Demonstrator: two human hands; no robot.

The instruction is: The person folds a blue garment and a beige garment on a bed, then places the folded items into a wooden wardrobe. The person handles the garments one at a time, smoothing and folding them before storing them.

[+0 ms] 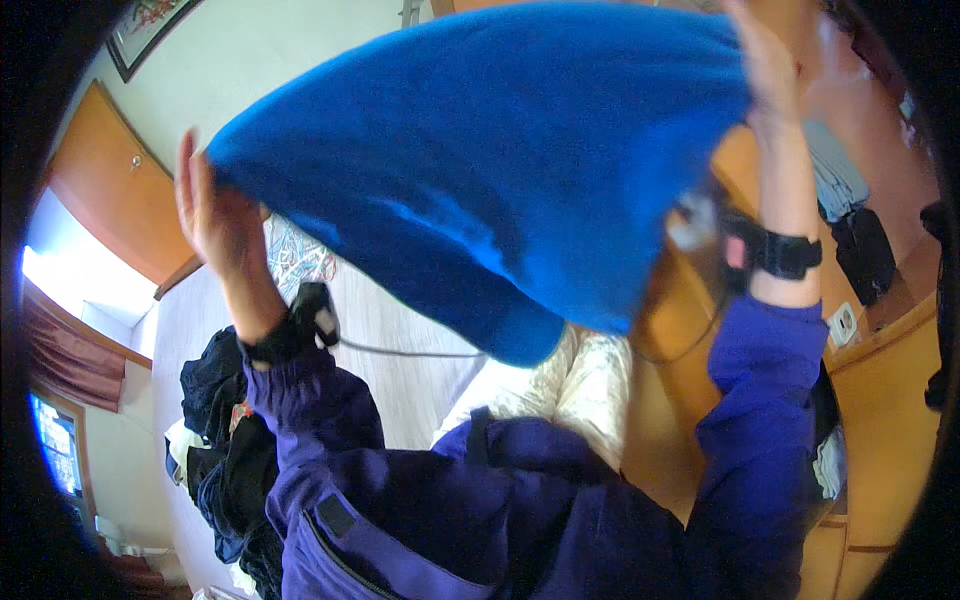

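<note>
A large blue cloth (480, 150), possibly a garment, is stretched out in the air between my raised hands. Its lower edge hangs in a curve above my legs, and a brighter crease crosses the lower middle. At the cloth's left corner, my left hand (222, 215) holds on, with some fingers extended along the outer side. My right hand (770, 80) grips the upper right end; it is partly blurred, and its fingertips are hard to make out. Each wrist wears a black strap with a small device, and a thin cable trails from the left device (318, 312).
A pile of dark clothes (235, 460) lies on the pale surface to my left. Behind the cloth is a light patterned bundle (295, 250). At right, folded grey-blue clothes (835, 170) and a black folded item (863, 255) lie beyond a wooden edge with a white socket (842, 323).
</note>
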